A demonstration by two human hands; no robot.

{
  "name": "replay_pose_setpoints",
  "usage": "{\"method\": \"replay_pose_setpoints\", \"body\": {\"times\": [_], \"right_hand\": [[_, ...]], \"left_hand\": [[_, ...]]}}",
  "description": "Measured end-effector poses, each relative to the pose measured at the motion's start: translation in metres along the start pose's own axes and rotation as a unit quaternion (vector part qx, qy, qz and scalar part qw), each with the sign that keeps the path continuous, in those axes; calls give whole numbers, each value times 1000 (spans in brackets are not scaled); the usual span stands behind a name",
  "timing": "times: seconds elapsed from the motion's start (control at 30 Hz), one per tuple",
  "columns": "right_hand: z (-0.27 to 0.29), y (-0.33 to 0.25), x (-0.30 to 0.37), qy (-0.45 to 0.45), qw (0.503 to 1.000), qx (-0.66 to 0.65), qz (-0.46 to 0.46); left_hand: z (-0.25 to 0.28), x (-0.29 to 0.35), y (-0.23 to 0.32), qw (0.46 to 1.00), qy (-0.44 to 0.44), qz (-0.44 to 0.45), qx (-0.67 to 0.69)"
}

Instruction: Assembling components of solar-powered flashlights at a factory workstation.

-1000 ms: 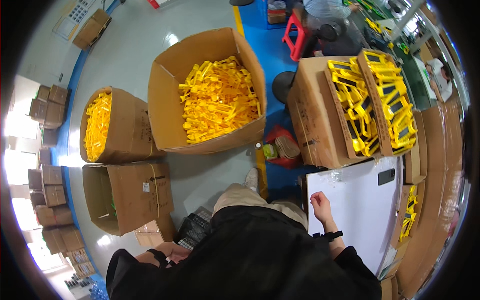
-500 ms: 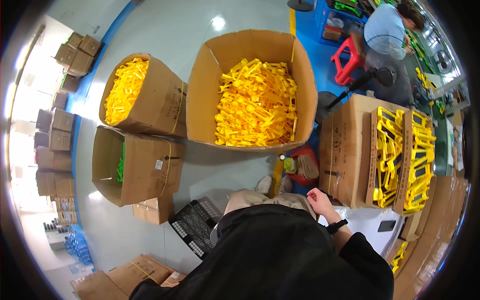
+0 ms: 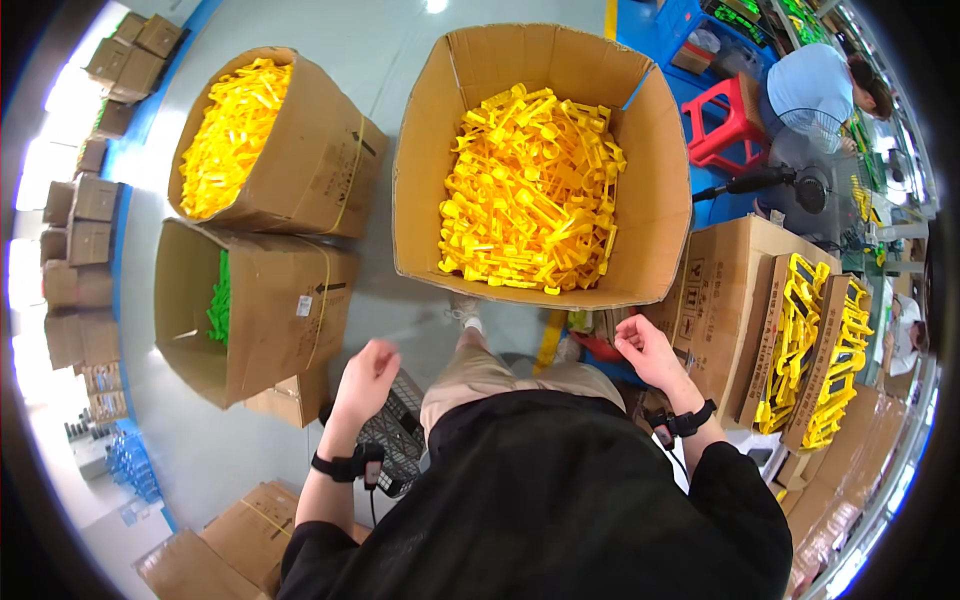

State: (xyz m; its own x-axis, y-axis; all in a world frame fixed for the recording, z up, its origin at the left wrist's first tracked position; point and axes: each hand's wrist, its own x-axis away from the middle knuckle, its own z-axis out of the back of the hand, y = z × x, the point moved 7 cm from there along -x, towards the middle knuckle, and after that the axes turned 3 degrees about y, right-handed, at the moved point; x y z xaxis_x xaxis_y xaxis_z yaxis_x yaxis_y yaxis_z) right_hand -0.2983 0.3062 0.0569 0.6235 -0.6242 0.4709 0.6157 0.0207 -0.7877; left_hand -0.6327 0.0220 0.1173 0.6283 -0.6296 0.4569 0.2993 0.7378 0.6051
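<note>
While yellow parts [image 3: 530, 195] point every way, long axes crossed, the left hand [image 3: 370, 376] and right hand [image 3: 648, 350] hover empty (loosely curled).

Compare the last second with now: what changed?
The person moved closer to the large box. Left hand came up into view; right hand moved forward, near that box. Nothing visibly grabbed or released. Yellow parts stayed heaped inside.

Red stool [image 3: 741, 130] near black fan [image 3: 810, 190]
</note>
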Motion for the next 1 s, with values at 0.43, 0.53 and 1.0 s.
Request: {"method": "replay_pose_setpoints", "body": {"times": [0.43,0.53,1.0], "right_hand": [[-15,-36,-161,20,984,-50,-171],[-12,4,-231,9,987,76,-142],[-96,121,-440,-74,960,218,-160]], "left_hand": [[-97,-261,125,956,-280,-60,66],[-127,-281,129,890,-448,25,80],[-227,-465,-61,971,-101,170,-137]]}}
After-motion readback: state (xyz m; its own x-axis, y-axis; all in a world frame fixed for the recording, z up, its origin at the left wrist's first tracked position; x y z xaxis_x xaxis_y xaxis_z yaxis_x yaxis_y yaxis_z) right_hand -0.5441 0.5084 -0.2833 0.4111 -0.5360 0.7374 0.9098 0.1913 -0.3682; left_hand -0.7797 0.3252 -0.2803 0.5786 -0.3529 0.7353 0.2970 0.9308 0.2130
